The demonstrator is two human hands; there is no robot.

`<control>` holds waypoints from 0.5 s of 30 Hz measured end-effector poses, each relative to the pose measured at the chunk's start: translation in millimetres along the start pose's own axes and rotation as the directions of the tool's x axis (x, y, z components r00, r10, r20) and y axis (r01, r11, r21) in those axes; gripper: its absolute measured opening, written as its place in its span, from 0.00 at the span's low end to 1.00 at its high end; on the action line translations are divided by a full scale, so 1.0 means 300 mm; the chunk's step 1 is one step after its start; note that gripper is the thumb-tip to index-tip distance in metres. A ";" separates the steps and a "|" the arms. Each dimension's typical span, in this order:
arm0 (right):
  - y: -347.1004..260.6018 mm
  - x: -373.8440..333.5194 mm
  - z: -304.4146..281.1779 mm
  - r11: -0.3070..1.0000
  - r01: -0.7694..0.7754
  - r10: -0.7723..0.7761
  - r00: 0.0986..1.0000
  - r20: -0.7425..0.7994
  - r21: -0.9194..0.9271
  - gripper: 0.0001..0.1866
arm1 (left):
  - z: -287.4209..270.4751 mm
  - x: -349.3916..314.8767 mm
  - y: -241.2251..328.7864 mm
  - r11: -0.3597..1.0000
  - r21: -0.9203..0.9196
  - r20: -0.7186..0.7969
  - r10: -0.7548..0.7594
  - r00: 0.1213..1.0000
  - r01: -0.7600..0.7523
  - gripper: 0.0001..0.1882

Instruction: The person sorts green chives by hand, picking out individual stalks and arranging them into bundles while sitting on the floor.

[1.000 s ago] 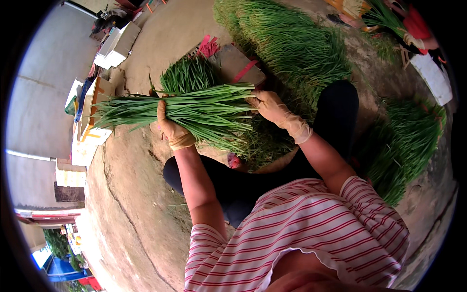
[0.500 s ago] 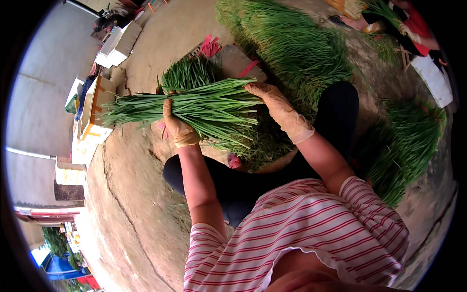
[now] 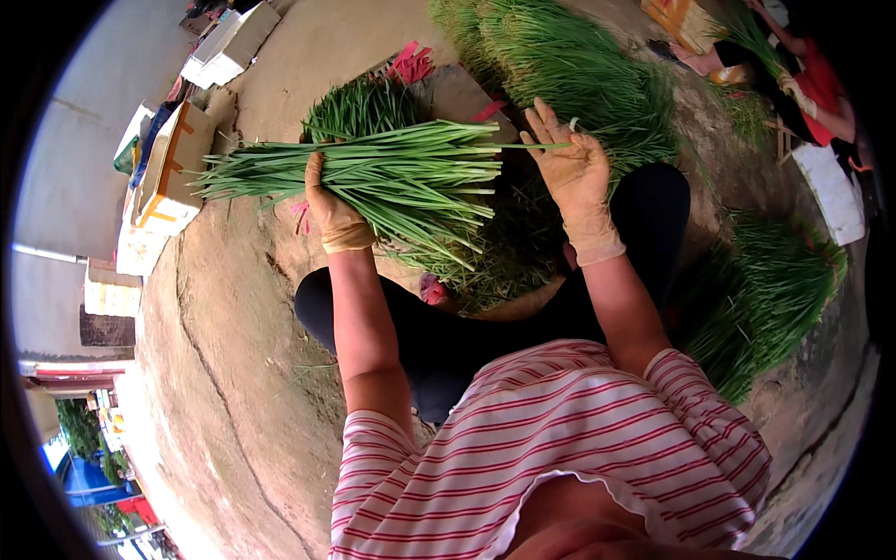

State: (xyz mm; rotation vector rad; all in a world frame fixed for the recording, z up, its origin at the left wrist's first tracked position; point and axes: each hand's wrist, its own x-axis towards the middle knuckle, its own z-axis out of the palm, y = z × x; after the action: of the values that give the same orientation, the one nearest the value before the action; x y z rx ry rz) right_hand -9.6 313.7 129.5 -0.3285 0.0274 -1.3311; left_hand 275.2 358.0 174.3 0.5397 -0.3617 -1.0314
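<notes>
In my gloved left hand [image 3: 334,210] lies a thick bunch of garlic chives [image 3: 401,168], gripped from below with the thumb over it. Its pale cut ends point right and its leaf tips left. My right hand [image 3: 574,177], also in a tan glove, is held palm up to the right of the cut ends. Its thumb and forefinger pinch a single chive stalk [image 3: 537,146] that sticks out of the bunch, while the other fingers are spread. A small white bit [image 3: 573,123] shows at those fingertips; I cannot tell what it is.
A smaller pile of chives [image 3: 364,112] lies beyond the bunch, near pink ties [image 3: 411,63]. Large chive heaps stand at the back [image 3: 569,75] and right [image 3: 775,289]. Foam boxes [image 3: 173,168] line the left wall. At the far right a person in red [image 3: 821,89] handles chives.
My right hand has drawn back from the bunch's cut ends, turned palm up and opened its outer fingers, with one stalk pulled partly out. My left hand still holds the bunch.
</notes>
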 end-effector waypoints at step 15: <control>0.081 -0.006 0.092 -0.116 0.298 -0.117 0.943 0.311 -0.947 0.11 | 0.021 -0.008 -0.007 0.996 0.033 -0.026 0.080 0.996 -0.079 0.13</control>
State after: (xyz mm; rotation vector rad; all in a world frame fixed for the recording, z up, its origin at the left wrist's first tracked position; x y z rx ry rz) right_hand 18.8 326.1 149.4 -1.8678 1.0205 -1.3490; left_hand 269.2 357.7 178.1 0.5631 -0.3726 -0.9422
